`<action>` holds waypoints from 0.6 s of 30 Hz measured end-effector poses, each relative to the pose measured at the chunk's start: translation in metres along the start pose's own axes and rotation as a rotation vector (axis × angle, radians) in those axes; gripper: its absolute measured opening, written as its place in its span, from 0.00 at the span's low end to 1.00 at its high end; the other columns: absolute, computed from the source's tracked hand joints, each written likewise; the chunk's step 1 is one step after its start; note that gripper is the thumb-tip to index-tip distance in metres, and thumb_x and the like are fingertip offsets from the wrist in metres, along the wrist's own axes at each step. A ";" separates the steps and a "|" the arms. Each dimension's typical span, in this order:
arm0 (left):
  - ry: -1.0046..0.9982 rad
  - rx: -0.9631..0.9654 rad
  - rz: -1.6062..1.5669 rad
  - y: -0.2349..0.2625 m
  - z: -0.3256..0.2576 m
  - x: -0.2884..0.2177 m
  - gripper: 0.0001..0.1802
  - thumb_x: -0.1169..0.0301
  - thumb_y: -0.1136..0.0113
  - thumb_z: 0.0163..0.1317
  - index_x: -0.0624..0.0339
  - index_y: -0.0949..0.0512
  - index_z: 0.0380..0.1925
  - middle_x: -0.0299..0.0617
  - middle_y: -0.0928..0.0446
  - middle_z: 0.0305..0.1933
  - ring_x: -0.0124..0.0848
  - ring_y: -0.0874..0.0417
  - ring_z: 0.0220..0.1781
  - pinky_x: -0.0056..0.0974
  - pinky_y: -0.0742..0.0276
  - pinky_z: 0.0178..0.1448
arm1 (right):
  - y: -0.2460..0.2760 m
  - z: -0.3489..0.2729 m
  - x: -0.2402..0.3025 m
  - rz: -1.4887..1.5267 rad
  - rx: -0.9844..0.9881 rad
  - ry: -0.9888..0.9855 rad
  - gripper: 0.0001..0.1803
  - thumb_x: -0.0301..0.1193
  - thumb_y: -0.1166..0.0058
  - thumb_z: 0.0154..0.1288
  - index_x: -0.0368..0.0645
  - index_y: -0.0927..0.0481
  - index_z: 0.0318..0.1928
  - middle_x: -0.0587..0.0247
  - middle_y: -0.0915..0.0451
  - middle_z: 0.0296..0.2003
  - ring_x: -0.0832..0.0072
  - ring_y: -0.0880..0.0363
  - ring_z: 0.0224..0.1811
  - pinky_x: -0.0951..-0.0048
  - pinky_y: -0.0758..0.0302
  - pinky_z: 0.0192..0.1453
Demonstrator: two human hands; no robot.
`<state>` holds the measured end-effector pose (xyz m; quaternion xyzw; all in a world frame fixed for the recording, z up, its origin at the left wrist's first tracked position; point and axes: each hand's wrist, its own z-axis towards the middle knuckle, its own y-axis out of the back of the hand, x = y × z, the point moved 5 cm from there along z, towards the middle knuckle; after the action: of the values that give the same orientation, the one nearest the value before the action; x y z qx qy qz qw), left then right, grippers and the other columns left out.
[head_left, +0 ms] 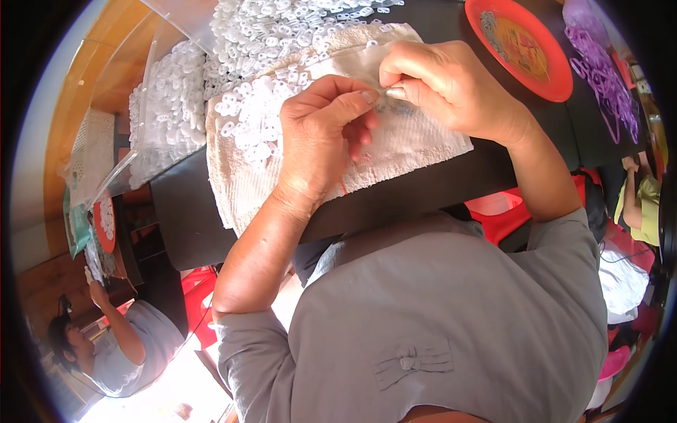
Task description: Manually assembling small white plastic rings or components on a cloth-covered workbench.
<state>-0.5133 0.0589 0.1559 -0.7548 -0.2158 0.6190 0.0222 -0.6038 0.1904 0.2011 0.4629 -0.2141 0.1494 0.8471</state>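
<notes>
On the dark table's near edge (423, 194), both hands (324, 134) (451, 84) pinch one small white piece (395, 92) over a towel (416, 144)

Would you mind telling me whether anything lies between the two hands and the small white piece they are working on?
Nothing visible does. The left hand and right hand already pinch the small white piece between their fingertips, above the white towel.
</notes>
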 end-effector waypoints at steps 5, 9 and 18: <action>-0.033 0.005 0.038 -0.002 -0.001 -0.004 0.07 0.73 0.40 0.63 0.67 0.20 0.36 0.40 0.22 0.24 0.23 0.26 0.20 0.27 0.33 0.21 | -0.004 0.000 0.001 -0.031 -0.012 0.023 0.05 0.17 0.47 0.59 0.36 0.29 0.35 0.58 0.26 0.28 0.65 0.27 0.27 0.69 0.31 0.32; -0.017 -0.027 0.081 0.001 0.000 -0.004 0.07 0.72 0.40 0.63 0.67 0.20 0.35 0.39 0.22 0.24 0.23 0.26 0.19 0.27 0.33 0.20 | -0.005 0.000 0.004 -0.062 -0.050 0.052 0.05 0.17 0.48 0.59 0.36 0.28 0.35 0.58 0.26 0.29 0.64 0.26 0.28 0.69 0.31 0.32; -0.074 0.062 0.044 0.001 0.002 -0.006 0.09 0.70 0.42 0.65 0.66 0.21 0.37 0.40 0.22 0.25 0.25 0.25 0.20 0.28 0.34 0.19 | -0.001 0.004 0.006 0.106 -0.090 0.014 0.09 0.15 0.43 0.57 0.33 0.23 0.40 0.60 0.23 0.31 0.73 0.24 0.30 0.76 0.29 0.34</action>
<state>-0.5151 0.0554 0.1603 -0.7349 -0.1804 0.6533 0.0241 -0.5990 0.1870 0.2048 0.4113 -0.2388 0.1876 0.8594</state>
